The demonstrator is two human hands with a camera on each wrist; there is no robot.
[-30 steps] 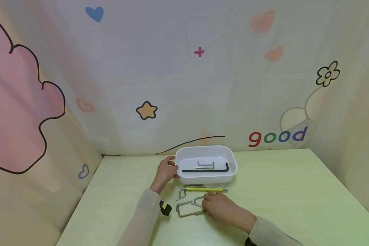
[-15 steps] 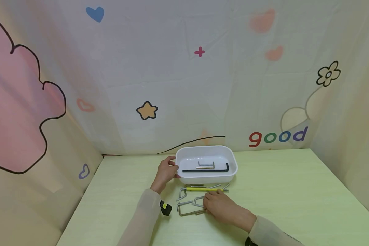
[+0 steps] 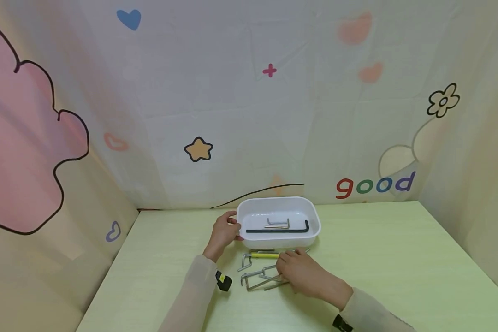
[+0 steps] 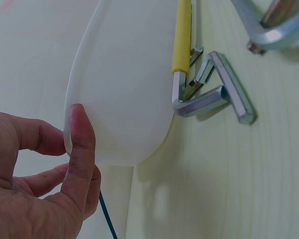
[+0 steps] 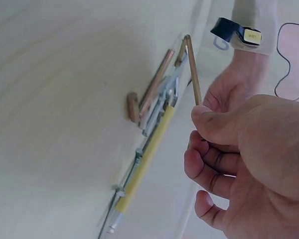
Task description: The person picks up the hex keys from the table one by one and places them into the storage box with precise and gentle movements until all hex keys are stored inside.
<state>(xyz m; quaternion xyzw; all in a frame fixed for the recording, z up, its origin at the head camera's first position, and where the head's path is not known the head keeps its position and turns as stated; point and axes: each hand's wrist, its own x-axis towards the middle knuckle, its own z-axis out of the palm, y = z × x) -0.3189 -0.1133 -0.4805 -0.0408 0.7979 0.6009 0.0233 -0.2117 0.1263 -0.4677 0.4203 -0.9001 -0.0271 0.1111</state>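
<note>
My left hand (image 3: 223, 232) grips the left end of a white plastic tray (image 3: 259, 242), its thumb and fingers on either side of the rim in the left wrist view. Between thumb and fingertips, my right hand (image 3: 305, 272) pinches one end of a bronze-coloured hex key (image 5: 193, 74), which slants above the pile of hex keys in the right wrist view. A hex key with a yellow sleeve (image 3: 265, 255) lies along the tray's front, partly covered by the right hand in the head view. Inside the tray rest a long black hex key (image 3: 275, 231) and two smaller ones.
Several loose silver and bronze hex keys (image 4: 234, 89) lie in front of the tray on the pale green table (image 3: 382, 267). A printed cloth (image 3: 240, 115) hangs behind the table and at both sides. A black wrist device (image 3: 223, 281) sits on the left sleeve.
My right hand has shifted slightly right and away from me, drawing the bronze hex key with it so that it now slants upward. The left hand and tray have stayed in place.
</note>
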